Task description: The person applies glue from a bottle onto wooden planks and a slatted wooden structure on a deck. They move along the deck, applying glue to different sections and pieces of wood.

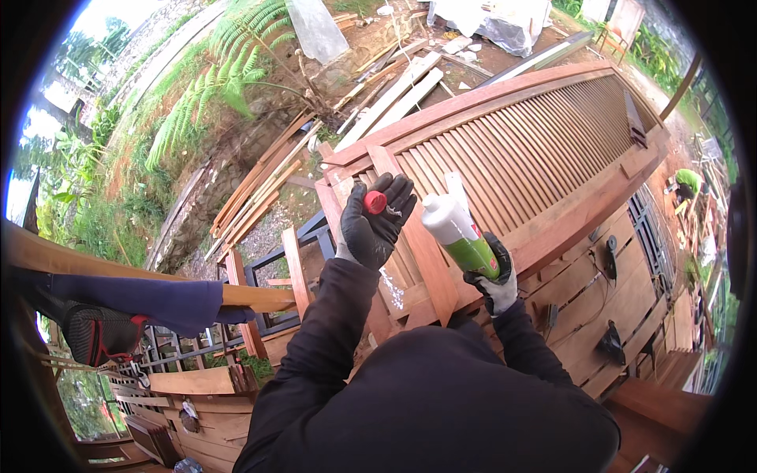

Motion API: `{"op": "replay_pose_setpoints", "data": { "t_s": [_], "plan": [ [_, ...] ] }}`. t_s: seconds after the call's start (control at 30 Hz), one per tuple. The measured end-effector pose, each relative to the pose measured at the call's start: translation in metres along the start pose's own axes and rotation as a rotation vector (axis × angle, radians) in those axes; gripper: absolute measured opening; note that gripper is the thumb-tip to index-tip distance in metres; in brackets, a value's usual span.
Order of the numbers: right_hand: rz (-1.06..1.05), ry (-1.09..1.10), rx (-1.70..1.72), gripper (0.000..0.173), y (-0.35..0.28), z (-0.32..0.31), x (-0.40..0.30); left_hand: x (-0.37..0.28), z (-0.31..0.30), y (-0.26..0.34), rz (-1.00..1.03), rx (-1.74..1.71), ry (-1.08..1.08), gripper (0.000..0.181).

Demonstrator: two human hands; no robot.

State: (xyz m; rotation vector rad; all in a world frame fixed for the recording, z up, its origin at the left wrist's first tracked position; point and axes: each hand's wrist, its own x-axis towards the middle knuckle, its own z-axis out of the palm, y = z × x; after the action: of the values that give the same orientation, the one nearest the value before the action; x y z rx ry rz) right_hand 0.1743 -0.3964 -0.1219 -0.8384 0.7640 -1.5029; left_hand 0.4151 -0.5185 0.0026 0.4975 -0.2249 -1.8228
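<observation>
My left hand (378, 222), in a black coated glove, is turned palm up with its fingers spread, and a red bottle cap (375, 202) lies on it near the thumb. My right hand (495, 277), gloved too, grips the lower end of a white and green plastic bottle (461, 236), which tilts up to the left. Beneath both hands is a slatted wooden louvre panel (508, 154) in a reddish frame. White splashes (392, 288) mark the wood below my left hand. A wooden board (417, 236) crosses the panel's near end between my hands.
A handsaw (635, 121) rests at the panel's far end. An angle grinder (610, 257) and cords lie on the plank floor at right. Long timber strips (260, 189) are stacked beyond on the left. A dark blue cloth (136, 298) hangs over a beam. Another person (688, 182) is far right.
</observation>
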Motion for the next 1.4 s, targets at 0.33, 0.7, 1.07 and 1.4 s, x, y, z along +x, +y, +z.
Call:
{"op": "replay_pose_setpoints", "data": {
  "t_s": [0.33, 0.7, 1.07, 1.4],
  "plan": [
    [0.048, 0.04, 0.211, 0.075, -0.019, -0.008, -0.006, 0.007, -0.04, 0.054, 0.373, 0.434, -0.312, 0.058],
    [0.069, 0.058, 0.08, 0.075, -0.014, -0.043, -0.01, -0.108, -0.24, 0.161, 0.458, 0.424, 0.328, 0.055],
    [0.21, -0.093, 0.236, 0.069, -0.022, -0.007, 0.022, -0.09, -0.179, 0.081, 0.387, 0.186, 0.15, 0.054],
    [0.32, -0.037, 0.223, 0.072, -0.015, 0.012, 0.01, -0.108, -0.171, 0.077, 0.341, 0.621, 0.374, 0.054]
  ]
}}
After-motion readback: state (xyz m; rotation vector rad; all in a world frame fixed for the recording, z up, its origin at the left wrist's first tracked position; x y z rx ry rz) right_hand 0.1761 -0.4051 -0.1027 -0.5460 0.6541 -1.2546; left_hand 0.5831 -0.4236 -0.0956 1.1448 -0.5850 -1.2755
